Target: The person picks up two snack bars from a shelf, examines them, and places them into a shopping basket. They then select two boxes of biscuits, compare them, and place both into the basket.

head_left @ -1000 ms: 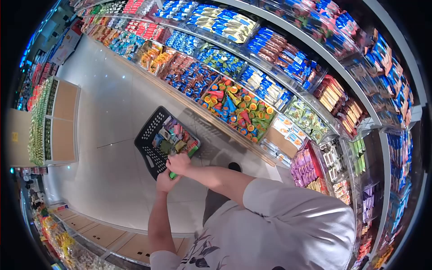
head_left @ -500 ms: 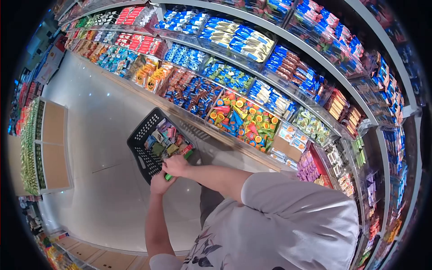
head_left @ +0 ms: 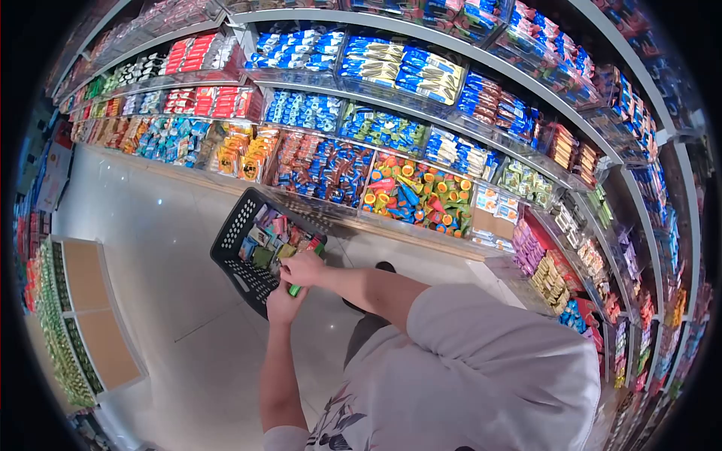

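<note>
A dark grey shopping basket (head_left: 228,242) with punched holes in its sides is in front of me, with several small colourful snack packets (head_left: 272,234) inside. My right hand (head_left: 303,268) is closed around its green handle (head_left: 294,289) at the near side. Just below it, my left hand (head_left: 284,302) grips the same handle, the two hands nearly touching. The fingers partly hide the handle and the packets nearest to them.
Tiered shelves of wrapped snacks curve along the far and right sides, with a bin of bright cone-shaped packs (head_left: 417,197) by the basket. A display stand with tan panels (head_left: 101,323) is at left. The tiled floor (head_left: 177,255) lies between. My shoe (head_left: 385,267) shows near the shelf base.
The view has turned, so the shelves and the left display stand sit differently in the picture. A shoe has come into sight beside the basket. Both hands keep their hold on the handle.
</note>
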A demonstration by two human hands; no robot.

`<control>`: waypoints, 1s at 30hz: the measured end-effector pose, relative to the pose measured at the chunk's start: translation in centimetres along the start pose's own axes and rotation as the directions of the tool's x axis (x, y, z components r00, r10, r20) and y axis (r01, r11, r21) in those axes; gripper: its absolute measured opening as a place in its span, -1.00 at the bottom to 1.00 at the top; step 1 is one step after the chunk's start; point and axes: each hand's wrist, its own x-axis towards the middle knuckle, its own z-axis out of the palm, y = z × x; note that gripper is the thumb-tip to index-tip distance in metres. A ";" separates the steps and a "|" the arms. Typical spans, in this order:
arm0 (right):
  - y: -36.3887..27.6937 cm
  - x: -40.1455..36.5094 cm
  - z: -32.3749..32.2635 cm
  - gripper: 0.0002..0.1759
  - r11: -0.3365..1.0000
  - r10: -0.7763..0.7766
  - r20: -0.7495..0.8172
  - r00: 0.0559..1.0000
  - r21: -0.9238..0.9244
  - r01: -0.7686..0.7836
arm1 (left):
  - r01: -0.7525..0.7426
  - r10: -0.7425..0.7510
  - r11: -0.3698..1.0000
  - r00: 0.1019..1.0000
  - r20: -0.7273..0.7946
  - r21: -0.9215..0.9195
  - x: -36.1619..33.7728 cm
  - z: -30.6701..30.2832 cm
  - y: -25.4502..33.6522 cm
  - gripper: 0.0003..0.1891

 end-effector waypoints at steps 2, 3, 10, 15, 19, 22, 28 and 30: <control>-0.2 1.2 0.0 -0.67 1.000 0.005 0.006 1.000 0.007 -0.005 | 0.011 -0.011 1.000 1.000 0.002 0.006 1.0 -0.5 -0.4 -0.32; -0.4 1.8 0.0 -0.68 1.000 0.010 0.009 1.000 0.013 -0.010 | 0.018 -0.018 1.000 1.000 0.006 0.010 1.5 -0.8 -0.6 -0.33; -1.1 7.6 -0.2 -0.68 1.000 -0.029 -0.008 1.000 -0.005 0.029 | 0.046 -0.045 0.999 0.998 -0.038 0.017 5.8 -2.8 -2.3 -0.40; -1.3 12.4 -0.1 -0.68 0.996 -0.085 0.036 0.996 0.008 0.084 | 0.064 -0.066 0.998 0.995 -0.074 -0.029 9.2 -4.3 -3.8 -0.41; -1.7 15.7 0.1 -0.68 0.992 -0.118 0.052 0.992 0.045 0.115 | 0.098 -0.102 0.994 0.991 -0.088 -0.041 11.4 -5.7 -4.7 -0.41; -1.9 17.9 0.1 -0.68 0.991 -0.133 0.088 0.987 0.043 0.130 | 0.106 -0.109 0.994 0.986 -0.126 -0.032 13.1 -5.9 -6.1 -0.41; -2.1 21.0 0.8 -0.69 0.982 -0.187 0.076 0.979 0.047 0.184 | 0.125 -0.146 0.985 0.973 -0.179 -0.122 14.8 -7.6 -6.5 -0.42; -2.7 22.2 1.0 -0.69 0.979 -0.201 0.077 0.976 0.053 0.198 | 0.135 -0.158 0.981 0.972 -0.172 -0.139 15.5 -8.2 -7.4 -0.43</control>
